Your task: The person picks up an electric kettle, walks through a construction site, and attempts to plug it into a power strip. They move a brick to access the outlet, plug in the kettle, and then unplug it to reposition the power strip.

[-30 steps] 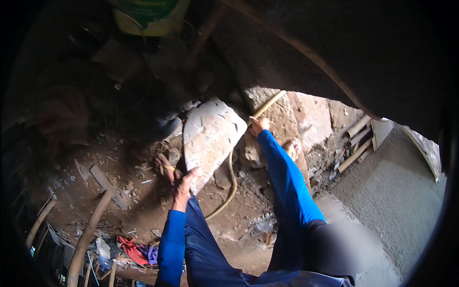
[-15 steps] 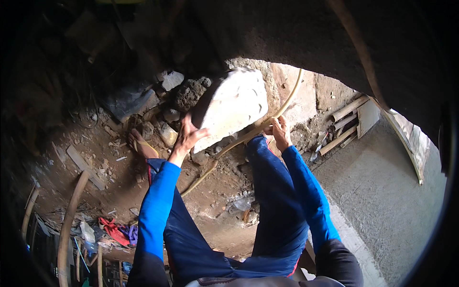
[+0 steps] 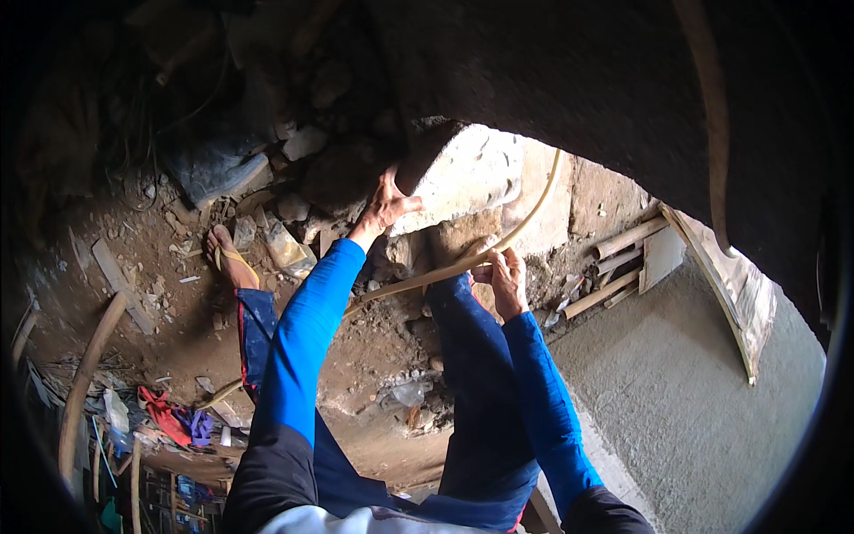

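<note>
A large pale stone block [image 3: 467, 173] leans in bright light among rubble, its left side in shadow. My left hand [image 3: 384, 212] grips its lower left edge, thumb stretched over the lit face and fingers along the dark side. Below the block, a long pale yellow rod [image 3: 422, 282] curves from the ground up past its right side. The fingers of my right hand [image 3: 505, 280] are closed at this rod, just below the block. Part of the grip is hidden by the rod and the fingers themselves.
My sandalled foot [image 3: 229, 258] stands on dirt by broken stones. Short wooden poles [image 3: 614, 271] and a bent board [image 3: 734, 307] lie right, by a grey concrete floor [image 3: 658, 383]. A dark overhanging mass [image 3: 578, 71] fills the top. Red cloth [image 3: 165, 414] lies lower left.
The block has shifted away and to the right, with my left hand moving along on its edge. My right hand stays at the rod. The whole view has shifted slightly.
</note>
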Demonstrator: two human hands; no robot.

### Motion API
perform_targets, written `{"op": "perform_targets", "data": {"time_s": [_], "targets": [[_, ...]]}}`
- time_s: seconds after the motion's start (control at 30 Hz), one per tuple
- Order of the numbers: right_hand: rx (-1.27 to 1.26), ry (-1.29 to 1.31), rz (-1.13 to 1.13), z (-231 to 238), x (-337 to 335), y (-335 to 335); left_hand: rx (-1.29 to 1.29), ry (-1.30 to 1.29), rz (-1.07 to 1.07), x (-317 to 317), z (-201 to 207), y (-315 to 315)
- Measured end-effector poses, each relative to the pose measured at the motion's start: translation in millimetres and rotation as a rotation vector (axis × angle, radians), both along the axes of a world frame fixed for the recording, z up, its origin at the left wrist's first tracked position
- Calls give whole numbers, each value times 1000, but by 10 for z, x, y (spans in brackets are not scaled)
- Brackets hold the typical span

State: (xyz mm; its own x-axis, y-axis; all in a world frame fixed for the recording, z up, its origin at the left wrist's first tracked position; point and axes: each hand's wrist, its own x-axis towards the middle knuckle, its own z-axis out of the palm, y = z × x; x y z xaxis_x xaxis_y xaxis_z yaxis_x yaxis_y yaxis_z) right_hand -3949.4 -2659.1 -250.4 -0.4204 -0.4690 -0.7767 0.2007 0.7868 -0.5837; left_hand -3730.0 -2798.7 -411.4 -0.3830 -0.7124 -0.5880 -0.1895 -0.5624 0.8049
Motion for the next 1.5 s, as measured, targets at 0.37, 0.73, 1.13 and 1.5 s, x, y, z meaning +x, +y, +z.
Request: {"op": "perform_targets", "data": {"time_s": [0.37, 0.73, 1.13, 1.5], "targets": [[0, 1, 77, -477, -47, 2, 3, 101, 1, 13, -394, -226], [-5, 47, -346, -1324, -427, -138, -226, -11, 74, -98, -411, -2], [6, 41, -418, -1132, -409, -139, 73, 190, 17, -81, -429, 60], [79, -129, -320, -873, -426, -14, 22, 40, 379, -497, 192, 1004]]}}
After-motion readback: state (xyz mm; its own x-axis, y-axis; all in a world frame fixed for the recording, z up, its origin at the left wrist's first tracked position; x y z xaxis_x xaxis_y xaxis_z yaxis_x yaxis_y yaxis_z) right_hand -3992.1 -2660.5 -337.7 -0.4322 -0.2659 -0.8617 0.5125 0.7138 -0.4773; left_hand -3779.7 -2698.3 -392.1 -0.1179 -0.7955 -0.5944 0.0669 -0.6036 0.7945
